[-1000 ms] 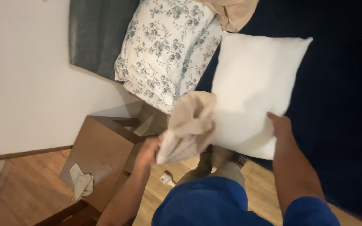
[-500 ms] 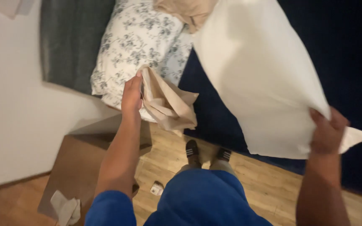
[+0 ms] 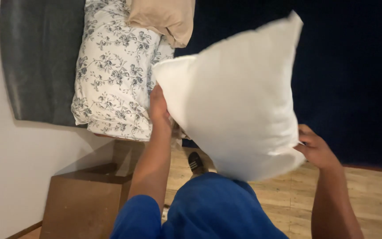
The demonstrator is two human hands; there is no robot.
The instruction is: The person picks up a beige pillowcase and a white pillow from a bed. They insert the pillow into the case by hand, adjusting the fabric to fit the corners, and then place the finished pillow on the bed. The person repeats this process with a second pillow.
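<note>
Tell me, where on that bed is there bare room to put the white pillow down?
The dark blue bedspread right of the white pillow lies bare, bordered below by the wooden floor. The head end is crowded: a floral pillow against the grey headboard, a tan pillow overlapping it. Both hands, left and right, grip the white pillow.

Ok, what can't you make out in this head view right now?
- Left hand fingers: behind the white pillow.
- Beige cloth: cannot tell whether the hand holds it; the pillow hides it.
- Beige pillow: cut off by the top edge.
- Brown box: cut off at the bottom.
</note>
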